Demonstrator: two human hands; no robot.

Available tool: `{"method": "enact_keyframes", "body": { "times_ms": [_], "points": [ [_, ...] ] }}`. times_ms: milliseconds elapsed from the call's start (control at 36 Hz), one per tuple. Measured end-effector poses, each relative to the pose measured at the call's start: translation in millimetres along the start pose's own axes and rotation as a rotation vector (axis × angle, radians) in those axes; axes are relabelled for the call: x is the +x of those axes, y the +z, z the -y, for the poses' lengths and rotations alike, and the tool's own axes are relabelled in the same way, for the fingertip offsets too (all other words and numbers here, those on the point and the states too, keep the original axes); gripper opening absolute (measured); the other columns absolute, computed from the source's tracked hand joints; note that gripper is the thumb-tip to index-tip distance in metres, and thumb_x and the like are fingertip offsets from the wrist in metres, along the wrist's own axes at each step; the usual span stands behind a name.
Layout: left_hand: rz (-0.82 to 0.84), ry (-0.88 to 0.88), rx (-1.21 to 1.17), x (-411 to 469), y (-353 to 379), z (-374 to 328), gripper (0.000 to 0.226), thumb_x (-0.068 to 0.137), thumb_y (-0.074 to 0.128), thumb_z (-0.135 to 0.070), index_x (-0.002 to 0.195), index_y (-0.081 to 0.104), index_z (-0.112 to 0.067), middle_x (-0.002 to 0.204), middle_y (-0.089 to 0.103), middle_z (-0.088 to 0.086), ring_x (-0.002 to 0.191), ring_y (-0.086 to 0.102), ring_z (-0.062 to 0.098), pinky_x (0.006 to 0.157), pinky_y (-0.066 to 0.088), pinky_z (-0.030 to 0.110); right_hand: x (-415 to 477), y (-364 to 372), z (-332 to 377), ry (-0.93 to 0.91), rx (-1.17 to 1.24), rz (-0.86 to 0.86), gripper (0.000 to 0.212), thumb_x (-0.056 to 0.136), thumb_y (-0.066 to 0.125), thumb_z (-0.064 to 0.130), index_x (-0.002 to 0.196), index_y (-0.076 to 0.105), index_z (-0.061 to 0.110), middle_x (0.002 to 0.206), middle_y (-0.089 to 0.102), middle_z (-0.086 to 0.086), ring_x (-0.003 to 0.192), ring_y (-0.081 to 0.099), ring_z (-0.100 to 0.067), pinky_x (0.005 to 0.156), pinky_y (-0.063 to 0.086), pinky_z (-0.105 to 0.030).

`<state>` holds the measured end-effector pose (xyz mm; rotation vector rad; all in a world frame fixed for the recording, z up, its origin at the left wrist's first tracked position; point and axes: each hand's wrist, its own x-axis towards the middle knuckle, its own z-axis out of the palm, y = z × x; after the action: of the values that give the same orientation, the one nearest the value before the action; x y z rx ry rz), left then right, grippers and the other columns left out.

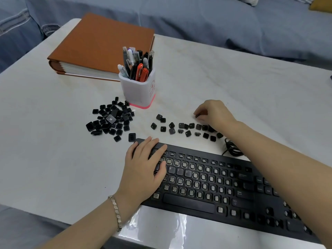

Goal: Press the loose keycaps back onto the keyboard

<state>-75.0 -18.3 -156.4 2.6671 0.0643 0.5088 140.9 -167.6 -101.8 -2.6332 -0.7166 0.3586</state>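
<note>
Head view: keyboard (188, 202) at 5 o'clock, long axis 10-to-4, right end cut off by frame and arm. On its 10 o'clock end, left hand (143, 168) flat, fingers straight. At 1 o'clock, right hand (212, 114) curled, pinching keycap (198, 116), mostly hidden. Loose pile (111, 119) at 10 o'clock, row (179, 128) centre.

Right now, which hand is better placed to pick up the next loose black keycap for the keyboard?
Right. The right hand is at the scattered row of black plastic keycaps, fingers curled on a small keycap. The left hand lies flat on the left end of the black keyboard, steadying it.
</note>
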Motion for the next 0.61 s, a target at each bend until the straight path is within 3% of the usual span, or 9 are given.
{"method": "enact_keyframes", "body": {
  "times_ms": [139, 278, 333, 417, 528, 611],
  "points": [
    [-0.004, 0.001, 0.003, 0.1, -0.2, -0.5, 0.039, 0.085, 0.046, -0.028, 0.113, 0.068, -0.012, 0.123, 0.061, 0.009, 0.122, 0.046, 0.022, 0.105, 0.029, 0.043, -17.6, -15.6, 6.8, 0.013, 0.267, -0.138, 0.011, 0.08, 0.069, 0.011, 0.089, 0.069, 0.016, 0.073, 0.06, 0.009, 0.065, 0.053, 0.001, 0.061, 0.038, -0.002],
    [0.007, -0.003, 0.013, 0.2, 0.1, -0.4, 0.039, 0.085, 0.046, -0.028, 0.114, 0.067, -0.012, 0.122, 0.061, 0.008, 0.122, 0.046, 0.022, 0.106, 0.029, 0.043, -74.4, -16.4, 18.2, 0.085, 0.552, -0.043, 0.02, 0.076, 0.072, 0.006, 0.074, 0.067, 0.025, 0.067, 0.064, 0.006, 0.057, 0.058, -0.003, 0.059, 0.046, -0.01],
    [0.009, -0.005, 0.013, 0.1, 0.5, -0.1, 0.039, 0.085, 0.046, -0.028, 0.114, 0.067, -0.012, 0.123, 0.061, 0.009, 0.123, 0.046, 0.022, 0.105, 0.029, 0.044, -99.8, -13.3, 20.7, 0.116, 0.609, 0.009, 0.021, 0.075, 0.072, 0.005, 0.075, 0.066, 0.025, 0.067, 0.068, 0.004, 0.061, 0.064, -0.006, 0.067, 0.049, -0.012],
    [0.018, -0.011, 0.014, -0.2, 0.7, 0.4, 0.04, 0.086, 0.045, -0.029, 0.115, 0.067, -0.012, 0.124, 0.06, 0.008, 0.123, 0.046, 0.022, 0.105, 0.029, 0.044, -130.9, -4.2, 19.7, 0.17, 0.675, 0.063, 0.018, 0.074, 0.074, 0.007, 0.08, 0.067, 0.023, 0.062, 0.07, 0.004, 0.063, 0.067, -0.007, 0.065, 0.05, -0.012],
    [0.017, -0.019, 0.008, 0.4, 0.3, -0.3, 0.04, 0.085, 0.045, -0.029, 0.114, 0.067, -0.013, 0.123, 0.06, 0.008, 0.123, 0.045, 0.022, 0.106, 0.027, 0.042, -154.8, 13.4, 15.9, 0.191, 0.735, 0.006, 0.023, 0.072, 0.074, 0.001, 0.078, 0.069, 0.022, 0.062, 0.067, 0.003, 0.058, 0.063, -0.007, 0.062, 0.048, -0.011],
    [0.018, -0.017, 0.01, 0.2, 0.0, -0.7, 0.041, 0.086, 0.044, -0.029, 0.115, 0.067, -0.012, 0.123, 0.06, 0.008, 0.123, 0.045, 0.022, 0.106, 0.027, 0.042, -161.0, 24.7, 15.2, 0.17, 0.746, -0.042, 0.032, 0.069, 0.075, -0.005, 0.071, 0.07, 0.026, 0.075, 0.065, 0.004, 0.06, 0.062, -0.008, 0.063, 0.05, -0.013]
  ]
}}
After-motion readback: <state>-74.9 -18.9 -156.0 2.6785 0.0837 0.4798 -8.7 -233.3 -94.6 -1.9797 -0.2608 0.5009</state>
